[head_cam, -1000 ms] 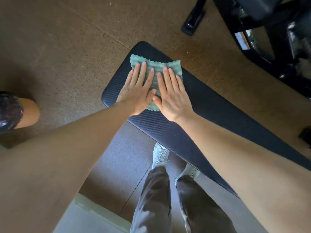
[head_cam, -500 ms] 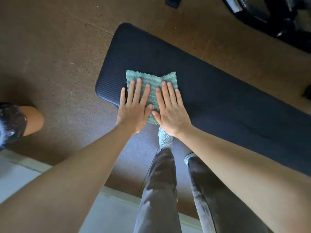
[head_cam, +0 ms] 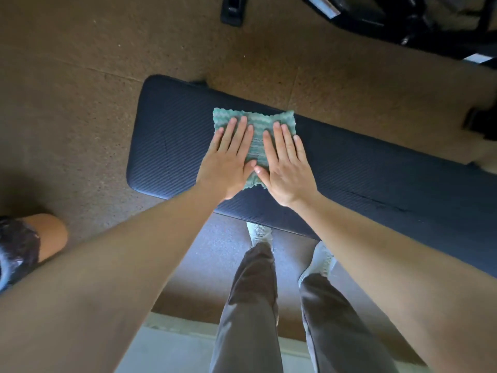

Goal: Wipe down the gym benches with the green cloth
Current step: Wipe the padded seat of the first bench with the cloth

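One green cloth (head_cam: 254,122), one bench (head_cam: 349,168), two hands, two shoes, perhaps one machine (head_cam: 419,20)

Green cloth (head_cam: 256,122) flat on dark bench (head_cam: 376,170)

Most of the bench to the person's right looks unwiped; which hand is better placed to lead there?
Probably the right hand: it lies flat on the green cloth nearest the long bare stretch of bench. The left hand sits toward the bench's end.

Both arms stretched fwd and down, elbows nearly straight. Left hand (head_cam: 228,162) and right hand (head_cam: 286,168) lie flat, palms down, side by side, fingers extended and slightly spread, thumbs nearly touching betw. them.
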